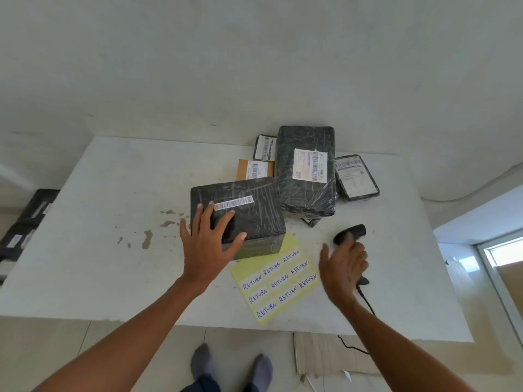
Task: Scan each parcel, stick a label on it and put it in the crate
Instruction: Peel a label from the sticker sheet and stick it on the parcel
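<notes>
**On the white table: parcel under your left hand, scanner under your right**

At the far left, beside the table (113, 193), sits a dark crate (28, 219) with labelled packets in it, well apart from your hands. Your left hand (208, 244) lies flat, fingers spread wide, on top of the black wrapped parcel (254, 219). Its barcode strip (233, 202) sits just beyond your fingertips, long axis running left to right and rising slightly rightward. Partly under that parcel is the yellow label sheet (278, 281), with "RETURN" handwritten in blue, three rows of three. Right of it, your right hand (343, 267) curls its fingers over the handle of the scanner (351, 233), thumb held out. This hand is nearer the sheet, and the barcode lies up and left of the scanner. More parcels (305, 171) wait behind, their printing too small to read
</notes>
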`<state>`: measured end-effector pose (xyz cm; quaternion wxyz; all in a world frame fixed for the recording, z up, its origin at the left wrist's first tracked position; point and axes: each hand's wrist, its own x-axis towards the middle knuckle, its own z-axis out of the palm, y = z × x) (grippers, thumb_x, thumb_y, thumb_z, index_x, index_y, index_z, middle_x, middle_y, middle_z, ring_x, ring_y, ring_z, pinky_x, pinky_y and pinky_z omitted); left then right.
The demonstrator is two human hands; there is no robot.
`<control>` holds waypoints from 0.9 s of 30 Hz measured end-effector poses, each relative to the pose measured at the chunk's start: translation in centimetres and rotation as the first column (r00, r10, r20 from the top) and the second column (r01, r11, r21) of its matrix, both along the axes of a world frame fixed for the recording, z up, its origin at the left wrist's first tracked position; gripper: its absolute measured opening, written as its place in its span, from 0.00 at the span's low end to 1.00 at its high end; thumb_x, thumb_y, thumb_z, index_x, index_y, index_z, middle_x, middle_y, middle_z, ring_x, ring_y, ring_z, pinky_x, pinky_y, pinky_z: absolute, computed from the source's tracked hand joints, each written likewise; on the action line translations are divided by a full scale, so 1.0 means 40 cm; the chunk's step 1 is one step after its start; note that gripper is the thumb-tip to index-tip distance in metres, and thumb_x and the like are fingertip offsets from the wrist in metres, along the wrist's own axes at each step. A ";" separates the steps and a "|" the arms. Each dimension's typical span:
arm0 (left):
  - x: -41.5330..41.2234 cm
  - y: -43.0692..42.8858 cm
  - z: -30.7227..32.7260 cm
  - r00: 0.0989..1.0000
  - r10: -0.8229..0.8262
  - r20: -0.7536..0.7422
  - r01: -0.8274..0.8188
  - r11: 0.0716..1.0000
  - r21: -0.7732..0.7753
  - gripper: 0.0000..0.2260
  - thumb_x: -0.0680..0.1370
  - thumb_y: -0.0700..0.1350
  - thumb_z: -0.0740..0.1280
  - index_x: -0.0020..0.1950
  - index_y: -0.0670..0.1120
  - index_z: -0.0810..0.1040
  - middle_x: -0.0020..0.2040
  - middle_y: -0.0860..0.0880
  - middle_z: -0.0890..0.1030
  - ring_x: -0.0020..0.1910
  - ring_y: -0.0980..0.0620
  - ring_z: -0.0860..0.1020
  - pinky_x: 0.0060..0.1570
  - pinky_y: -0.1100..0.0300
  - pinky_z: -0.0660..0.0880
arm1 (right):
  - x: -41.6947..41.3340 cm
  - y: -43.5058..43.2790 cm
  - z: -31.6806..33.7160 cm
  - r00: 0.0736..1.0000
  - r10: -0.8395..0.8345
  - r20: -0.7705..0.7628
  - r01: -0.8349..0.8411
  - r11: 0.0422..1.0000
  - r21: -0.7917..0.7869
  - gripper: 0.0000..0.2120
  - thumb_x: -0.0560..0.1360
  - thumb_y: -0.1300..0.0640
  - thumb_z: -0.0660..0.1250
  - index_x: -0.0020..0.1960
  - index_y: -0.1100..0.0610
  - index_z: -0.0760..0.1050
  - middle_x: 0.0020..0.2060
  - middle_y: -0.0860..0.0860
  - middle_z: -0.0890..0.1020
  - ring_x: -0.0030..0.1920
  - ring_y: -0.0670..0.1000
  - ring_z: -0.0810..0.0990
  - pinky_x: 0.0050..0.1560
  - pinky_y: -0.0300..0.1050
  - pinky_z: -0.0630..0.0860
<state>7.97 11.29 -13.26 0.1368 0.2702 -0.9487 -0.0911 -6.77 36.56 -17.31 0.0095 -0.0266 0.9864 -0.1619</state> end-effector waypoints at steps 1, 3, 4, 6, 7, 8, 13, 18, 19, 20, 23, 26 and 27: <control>0.005 0.001 0.002 0.998 0.064 0.013 -0.064 0.998 0.029 0.28 0.76 0.71 0.56 0.71 0.57 0.71 0.77 0.42 0.63 0.77 0.38 0.60 0.69 0.32 0.60 | 0.023 -0.042 0.020 0.997 0.083 -0.008 -0.083 0.989 -0.123 0.27 0.80 0.44 0.61 0.72 0.59 0.65 0.60 0.60 0.73 0.59 0.61 0.73 0.59 0.57 0.71; 0.018 0.004 0.002 0.987 0.160 0.019 -0.161 0.978 0.130 0.30 0.75 0.72 0.58 0.73 0.58 0.69 0.78 0.41 0.60 0.76 0.36 0.61 0.66 0.32 0.68 | 0.069 -0.135 0.064 0.972 0.224 0.069 -0.179 0.898 -0.402 0.27 0.81 0.39 0.55 0.73 0.54 0.67 0.62 0.52 0.75 0.60 0.52 0.76 0.59 0.52 0.73; 0.027 -0.003 0.002 0.985 0.173 0.006 -0.171 0.969 0.179 0.31 0.75 0.72 0.59 0.73 0.58 0.68 0.79 0.42 0.59 0.75 0.36 0.62 0.63 0.34 0.72 | 0.093 -0.185 0.086 0.958 0.266 0.110 -0.178 0.847 -0.501 0.28 0.81 0.35 0.52 0.73 0.51 0.67 0.63 0.48 0.76 0.60 0.49 0.75 0.60 0.50 0.73; 0.037 -0.011 0.000 0.984 0.175 -0.043 -0.159 0.957 0.243 0.31 0.74 0.72 0.60 0.73 0.59 0.68 0.79 0.44 0.58 0.74 0.38 0.65 0.55 0.39 0.79 | 0.126 -0.258 0.116 0.951 0.286 0.121 -0.166 0.797 -0.580 0.28 0.80 0.34 0.53 0.71 0.51 0.69 0.62 0.48 0.77 0.61 0.49 0.75 0.61 0.51 0.74; 0.045 -0.028 0.002 0.980 0.184 -0.075 -0.159 0.953 0.259 0.31 0.73 0.71 0.61 0.72 0.59 0.69 0.79 0.44 0.59 0.73 0.39 0.66 0.53 0.41 0.79 | 0.141 -0.292 0.129 0.956 0.282 0.087 -0.179 0.790 -0.587 0.27 0.80 0.35 0.54 0.69 0.52 0.70 0.61 0.49 0.77 0.61 0.51 0.74 0.62 0.53 0.74; 0.056 -0.053 0.005 0.975 0.196 -0.104 -0.164 0.952 0.259 0.30 0.74 0.71 0.61 0.72 0.59 0.69 0.79 0.45 0.60 0.73 0.40 0.67 0.52 0.42 0.80 | 0.154 -0.322 0.139 0.958 0.283 0.053 -0.199 0.784 -0.588 0.24 0.80 0.38 0.56 0.68 0.53 0.71 0.59 0.50 0.77 0.60 0.51 0.74 0.61 0.53 0.75; 0.128 -0.225 0.004 0.966 0.226 -0.122 -0.201 0.961 0.188 0.28 0.74 0.69 0.63 0.70 0.58 0.72 0.77 0.45 0.63 0.71 0.40 0.69 0.50 0.42 0.80 | 0.179 -0.476 0.141 0.902 0.414 0.121 -0.258 0.743 -0.618 0.19 0.81 0.42 0.59 0.66 0.52 0.71 0.57 0.51 0.77 0.56 0.52 0.77 0.56 0.52 0.78; 0.147 -0.342 0.006 0.983 0.173 -0.065 -0.148 0.948 0.283 0.29 0.74 0.68 0.64 0.72 0.57 0.70 0.79 0.45 0.58 0.74 0.38 0.63 0.60 0.37 0.76 | 0.180 -0.591 0.110 0.856 0.473 0.207 -0.201 0.674 -0.711 0.19 0.82 0.44 0.60 0.68 0.52 0.72 0.58 0.52 0.78 0.58 0.52 0.78 0.59 0.56 0.78; 0.144 -0.351 0.008 0.984 0.171 -0.043 -0.154 0.950 0.271 0.29 0.75 0.67 0.64 0.73 0.56 0.70 0.80 0.44 0.58 0.75 0.37 0.61 0.63 0.36 0.73 | 0.179 -0.599 0.105 0.858 0.471 0.208 -0.198 0.675 -0.711 0.20 0.81 0.43 0.60 0.68 0.51 0.71 0.59 0.51 0.78 0.59 0.52 0.77 0.60 0.56 0.78; 0.139 -0.354 0.011 0.983 0.185 -0.019 -0.175 0.957 0.232 0.28 0.76 0.66 0.64 0.73 0.55 0.70 0.79 0.42 0.58 0.76 0.36 0.59 0.66 0.34 0.69 | 0.179 -0.600 0.102 0.856 0.472 0.213 -0.197 0.678 -0.708 0.21 0.81 0.40 0.59 0.69 0.50 0.71 0.59 0.51 0.78 0.59 0.51 0.77 0.60 0.55 0.78; 0.121 -0.323 0.016 0.986 0.122 -0.112 -0.120 0.992 0.025 0.19 0.80 0.55 0.64 0.69 0.50 0.74 0.78 0.37 0.59 0.78 0.33 0.53 0.72 0.30 0.54 | 0.174 -0.566 0.089 0.865 0.452 0.219 -0.191 0.699 -0.689 0.25 0.80 0.34 0.52 0.67 0.49 0.72 0.59 0.50 0.79 0.59 0.50 0.77 0.59 0.52 0.77; 0.104 -0.218 0.003 0.880 -0.351 -0.320 0.343 0.936 -0.084 0.13 0.79 0.41 0.64 0.63 0.46 0.78 0.75 0.40 0.67 0.77 0.38 0.60 0.75 0.36 0.58 | 0.154 -0.476 0.062 0.919 0.357 0.168 -0.188 0.771 -0.608 0.18 0.84 0.43 0.53 0.59 0.54 0.74 0.50 0.51 0.80 0.51 0.52 0.78 0.52 0.51 0.76; 0.101 -0.172 -0.005 0.824 -0.471 -0.315 0.477 0.876 -0.063 0.12 0.78 0.39 0.64 0.61 0.45 0.78 0.72 0.42 0.72 0.75 0.42 0.66 0.74 0.41 0.63 | 0.148 -0.438 0.048 0.926 0.342 0.160 -0.203 0.808 -0.553 0.15 0.84 0.48 0.55 0.58 0.56 0.75 0.48 0.53 0.81 0.50 0.54 0.79 0.50 0.52 0.76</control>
